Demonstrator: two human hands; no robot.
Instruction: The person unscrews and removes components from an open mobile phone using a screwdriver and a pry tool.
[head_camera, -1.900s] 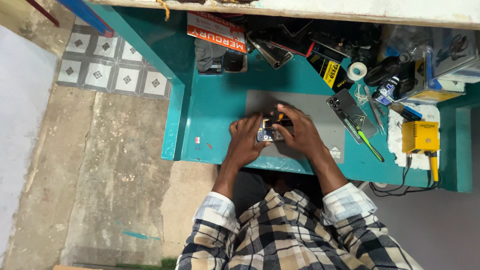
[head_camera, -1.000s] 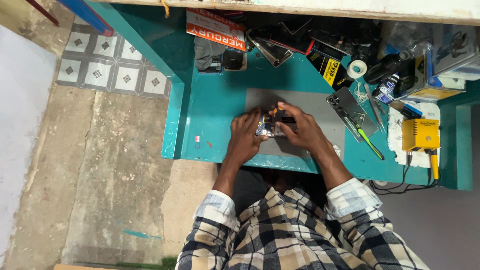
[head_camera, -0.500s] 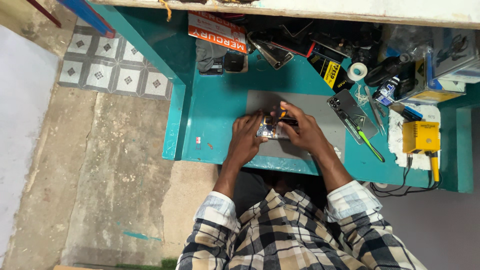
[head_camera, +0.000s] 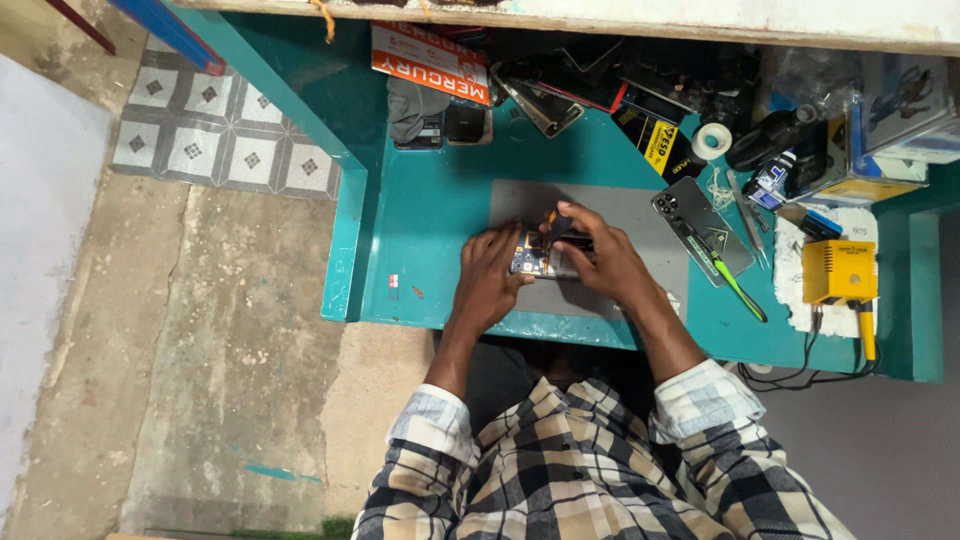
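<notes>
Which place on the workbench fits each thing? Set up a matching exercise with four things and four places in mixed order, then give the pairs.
Things:
1. opened phone
2. yellow box
3. roll of white tape
4. green-handled tool

Places:
A. on the white cloth at the right end of the bench
B. between the left hand and the right hand, over the grey mat
C. lying across the dark phone back cover right of the mat
D. at the back of the bench, beside a dark bottle

Pairs: 1-B, 2-A, 3-D, 4-C
</notes>
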